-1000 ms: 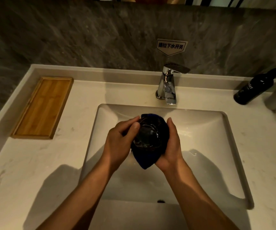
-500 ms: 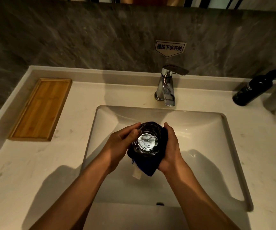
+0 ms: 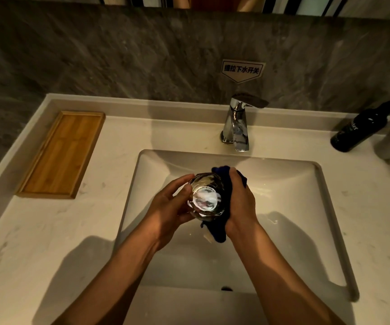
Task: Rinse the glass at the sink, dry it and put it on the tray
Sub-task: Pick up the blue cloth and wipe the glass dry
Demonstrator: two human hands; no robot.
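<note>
Standing over the sink (image 3: 283, 184), the person has the glass (image 3: 204, 198) held above the basin in both hands. Left hand (image 3: 171, 207) is wrapped around its side, so that grip is closed on the glass, and the right hand (image 3: 240, 202) is closed on a dark blue cloth (image 3: 222, 181) pressed against the other side. Wooden tray (image 3: 60, 156) sits on the surface way off to the left, faucet (image 3: 238, 123) behind, dark pump bottle (image 3: 360, 130) at far right.
</note>
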